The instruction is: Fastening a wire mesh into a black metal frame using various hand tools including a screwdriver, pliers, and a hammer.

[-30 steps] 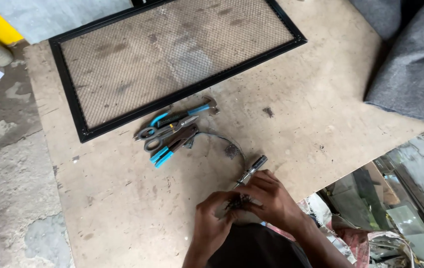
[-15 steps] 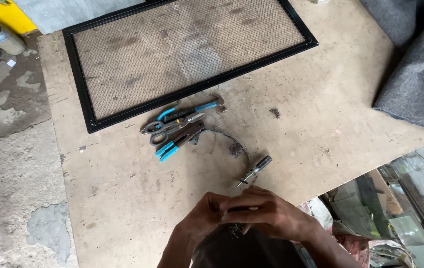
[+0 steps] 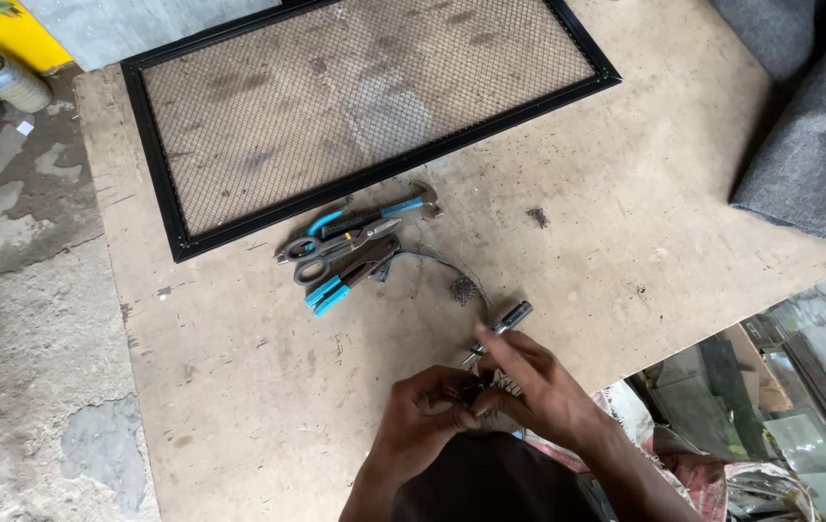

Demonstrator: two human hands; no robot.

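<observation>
So a small dark mesh scrap (image 3: 476,389) is being pinched between both hands right at the near edge of the board (image 3: 239,387), at about 6 o'clock in the view. The left hand (image 3: 427,406) is closed around it from the 9 o'clock side, fingers curled in. The right hand (image 3: 538,387) is being held over it from 3 o'clock, fingertips on the scrap, index finger stretched out toward 11 o'clock. Exactly how much mesh is in there can't be told, most of it is being covered by fingers.

What's changed: half a second ago the hands were being pressed flat together, clasped over the piece. Now they're being opened up a bit and the scrap is showing between the fingertips, so it looks like the piece is being worked or untangled rather than just held. The view is also being tilted slightly, the frame has drifted toward 7 o'clock.

Nothing else is being touched. The screwdriver (image 3: 502,329) is lying just past the right fingers at 12 o'clock, same spot as before. A thin wire (image 3: 437,259) with another mesh bit (image 3: 462,289) is running from it up to the tool pile: pliers (image 3: 350,275), scissors (image 3: 331,251) and hammer (image 3: 384,213), all sitting at 11 o'clock. The big mesh frame (image 3: 364,106) is lying beyond those.
</observation>
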